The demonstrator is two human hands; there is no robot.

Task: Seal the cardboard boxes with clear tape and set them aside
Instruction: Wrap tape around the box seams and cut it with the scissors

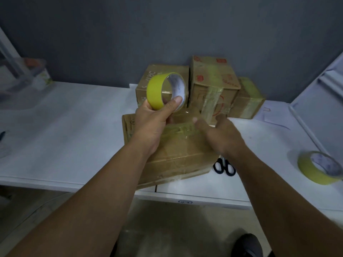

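Note:
A flat cardboard box (178, 154) lies in front of me on the white table (74, 130), with clear tape across its top. My left hand (154, 121) holds a roll of yellowish clear tape (163, 90) raised above the box, thumb through its core. My right hand (219, 134) hovers blurred over the box's right side, fingers spread and holding nothing. A strip of tape seems to run from the roll down to the box. Three taped boxes stand behind against the wall: left (157, 78), middle (213, 84), right (248, 101).
Black-handled scissors (223, 166) lie right of the box near the table's front edge. A second tape roll (319, 167) sits at the far right. A white panel (319, 101) leans at the right; papers (272, 115) lie beside the boxes. My shoe (246, 245) is below.

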